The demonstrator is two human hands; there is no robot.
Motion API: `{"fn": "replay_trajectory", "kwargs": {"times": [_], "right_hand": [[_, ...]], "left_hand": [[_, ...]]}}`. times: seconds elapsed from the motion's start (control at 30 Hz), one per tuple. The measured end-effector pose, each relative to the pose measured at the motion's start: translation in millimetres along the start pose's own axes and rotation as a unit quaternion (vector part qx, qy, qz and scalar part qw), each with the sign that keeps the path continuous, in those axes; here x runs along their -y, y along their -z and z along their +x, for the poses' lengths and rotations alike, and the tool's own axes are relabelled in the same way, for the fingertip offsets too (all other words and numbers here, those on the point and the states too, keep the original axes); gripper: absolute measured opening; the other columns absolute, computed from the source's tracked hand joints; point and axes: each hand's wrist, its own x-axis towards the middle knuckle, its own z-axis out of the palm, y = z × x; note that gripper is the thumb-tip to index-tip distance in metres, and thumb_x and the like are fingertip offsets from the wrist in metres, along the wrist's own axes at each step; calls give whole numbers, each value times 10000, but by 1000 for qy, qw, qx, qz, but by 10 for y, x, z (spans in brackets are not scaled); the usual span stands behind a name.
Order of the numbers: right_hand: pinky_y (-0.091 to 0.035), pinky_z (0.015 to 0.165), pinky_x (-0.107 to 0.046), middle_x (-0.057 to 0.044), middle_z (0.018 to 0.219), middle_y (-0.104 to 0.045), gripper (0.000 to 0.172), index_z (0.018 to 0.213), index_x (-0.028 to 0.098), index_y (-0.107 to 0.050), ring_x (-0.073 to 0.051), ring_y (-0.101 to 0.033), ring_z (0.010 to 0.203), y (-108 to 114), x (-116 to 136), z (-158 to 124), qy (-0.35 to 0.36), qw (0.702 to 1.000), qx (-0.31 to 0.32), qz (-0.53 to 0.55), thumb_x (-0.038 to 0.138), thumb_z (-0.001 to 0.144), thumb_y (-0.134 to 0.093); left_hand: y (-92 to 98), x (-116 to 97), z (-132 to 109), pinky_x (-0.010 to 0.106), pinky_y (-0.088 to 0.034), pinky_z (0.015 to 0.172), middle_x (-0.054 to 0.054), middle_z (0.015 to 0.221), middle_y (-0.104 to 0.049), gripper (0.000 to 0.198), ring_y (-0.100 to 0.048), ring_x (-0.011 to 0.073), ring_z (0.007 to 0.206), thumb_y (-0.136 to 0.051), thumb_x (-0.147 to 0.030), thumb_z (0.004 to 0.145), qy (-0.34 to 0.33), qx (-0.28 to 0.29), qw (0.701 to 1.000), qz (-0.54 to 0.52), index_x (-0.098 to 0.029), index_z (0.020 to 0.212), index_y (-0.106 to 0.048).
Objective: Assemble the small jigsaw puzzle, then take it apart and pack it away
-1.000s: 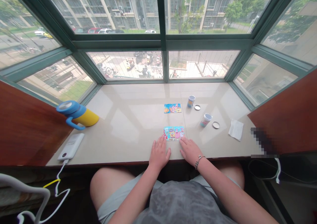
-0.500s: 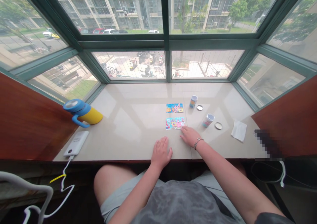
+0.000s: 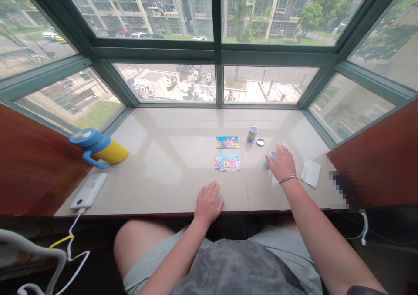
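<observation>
My right hand [image 3: 282, 163] is curled over the nearer small printed cup [image 3: 268, 157], fingers bent around it; only the cup's left edge shows, and the lid that lay beside it is hidden. My left hand [image 3: 209, 202] lies flat with fingers spread on the beige window sill [image 3: 170, 173], near its front edge. Two colourful cartoon puzzle cards lie ahead: the near card [image 3: 227, 162] and the far card [image 3: 227, 142]. A second small cup [image 3: 252, 134] stands behind, its round lid [image 3: 260, 142] beside it.
A white tissue [image 3: 311, 172] lies right of my right hand. A blue and yellow bottle [image 3: 98, 149] lies on its side at the left, with a white power bank [image 3: 89, 190] and cable nearer. Brown side panels and window frames enclose the sill.
My right hand left the near puzzle card and moved right onto the nearer cup. The card was pushed away from me first. My left hand stayed near the front edge.
</observation>
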Motion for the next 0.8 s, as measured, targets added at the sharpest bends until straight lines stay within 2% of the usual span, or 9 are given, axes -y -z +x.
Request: {"fn": "replay_trajectory", "kwargs": {"times": [0.13,0.2,0.33,0.5,0.6,0.67,0.73,0.8], "right_hand": [[-500,922,-444,-237,1487,-442,738,1592,142,-240,-337,-576,1161,-179,-81,69,-50,991,116,35,533,1001,-447],[-512,873,-402,-216,1491,-437,726,1597,168,-225,-303,-608,1085,-254,-38,92,-58,987,140,60,525,1008,-454],[-513,864,-382,-194,1482,-438,727,1601,188,-218,-295,-603,1090,-349,147,197,-26,985,137,98,503,1005,-489],[-519,854,-361,-186,1464,-442,799,1637,198,-119,-285,-597,1101,-368,376,376,17,978,155,137,483,997,-502],[-508,922,-360,-182,1518,-376,837,1643,200,-89,-290,-543,1224,-325,394,382,27,984,119,130,535,989,-489],[-474,997,-399,-197,1495,-396,799,1632,172,-141,-318,-498,1285,-289,320,329,-8,993,64,103,579,1005,-423],[-449,1024,-451,-213,1413,-474,721,1583,147,-281,-349,-502,1267,-263,181,245,-78,994,27,67,604,1027,-326],[-456,992,-495,-226,1323,-537,696,1492,139,-433,-377,-530,1212,-261,2,143,-147,987,48,34,630,1025,-276]], "left_hand": [[19,-4,2,531,-294,1245,115,1565,-492,522,-466,318,1438,-522,-310,960,-4,-18,1000,-5,-192,1468,-561],[26,-5,4,530,-304,1238,119,1555,-505,512,-480,316,1425,-525,-307,961,-5,-22,1000,-6,-186,1456,-571],[42,-6,11,525,-315,1231,114,1545,-517,497,-498,317,1406,-536,-303,955,-3,-25,1000,-12,-203,1439,-586],[70,-16,14,525,-336,1216,114,1517,-549,487,-530,317,1369,-552,-293,942,-2,-29,999,-22,-205,1418,-605],[74,-21,11,524,-333,1216,115,1508,-558,470,-530,314,1367,-540,-294,952,-1,-32,999,-27,-199,1406,-612],[70,-20,9,525,-332,1216,115,1504,-561,464,-528,313,1368,-534,-293,956,0,-34,999,-29,-198,1403,-615],[65,-17,9,526,-336,1213,116,1503,-562,463,-529,314,1367,-535,-289,955,-1,-35,999,-30,-200,1402,-616],[60,-11,9,524,-343,1208,118,1502,-562,468,-531,315,1366,-543,-282,949,-3,-35,999,-31,-203,1404,-617]]}}
